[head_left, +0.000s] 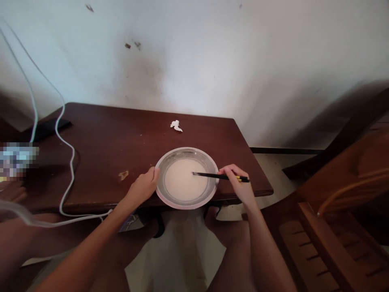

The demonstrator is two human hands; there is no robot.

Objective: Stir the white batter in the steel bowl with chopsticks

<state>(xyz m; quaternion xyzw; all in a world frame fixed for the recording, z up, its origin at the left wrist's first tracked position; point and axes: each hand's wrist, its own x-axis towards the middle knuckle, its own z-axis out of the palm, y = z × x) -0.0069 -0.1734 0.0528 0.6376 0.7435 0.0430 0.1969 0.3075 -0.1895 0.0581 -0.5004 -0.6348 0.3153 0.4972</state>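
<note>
A shallow metal bowl (162, 163) of white batter-like liquid sits near the front edge of a dark wooden table (121, 146). My left hand (143, 185) grips the bowl's left rim, fingers curled against it. My right hand (237, 181) is closed on a pair of black chopsticks (214, 175) with yellow bands; their tips reach over the white liquid at the bowl's right side.
A crumpled white scrap (176, 125) lies behind the bowl. A white cable (69, 162) loops over the table's left part and off its front. A wooden chair (340, 202) stands to the right. A white wall backs the table. A blurred object (16, 160) is at far left.
</note>
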